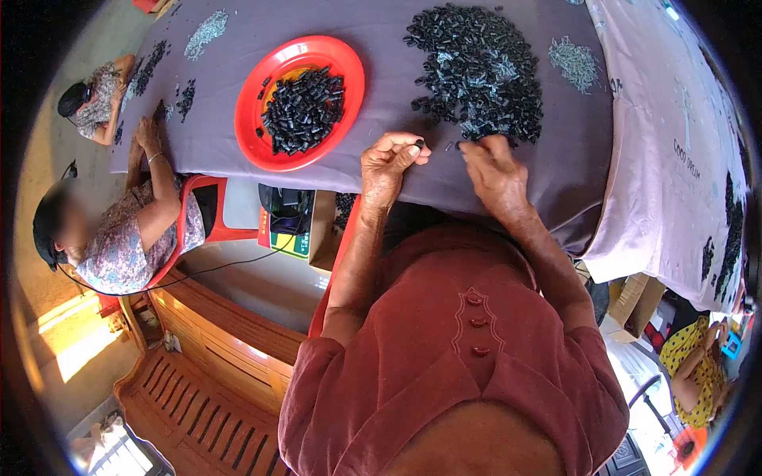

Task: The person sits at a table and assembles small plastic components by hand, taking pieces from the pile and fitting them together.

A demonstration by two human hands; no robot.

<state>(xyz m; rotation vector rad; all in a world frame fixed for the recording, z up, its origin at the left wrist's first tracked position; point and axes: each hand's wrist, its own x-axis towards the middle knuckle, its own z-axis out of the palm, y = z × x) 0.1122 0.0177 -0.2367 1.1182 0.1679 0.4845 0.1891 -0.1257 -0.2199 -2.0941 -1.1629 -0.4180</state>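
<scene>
Between the thumb and forefinger of my left hand (387,165) is a small black plastic piece (419,143), held above the near edge of the cloth. My right hand (498,176) is at the lower edge of a large pile of black plastic pieces (468,71), its fingers bent inward and pointing down. Whatever its fingertips may hold is hidden. Small silvery metal pieces (480,123) lie scattered over that pile, and one lies on the cloth between my hands. Left of the pile, a red plate (246,119) carries a heap of similar black pieces (303,111).
Separate heaps of metal pieces lie at the right (573,63) and far left (206,33) of the purple tablecloth (389,95). A person (135,222) sits at the left, with another person (99,99) beyond. Someone in yellow (690,369) is at the far right. Below left is a wooden bench (206,404).
</scene>
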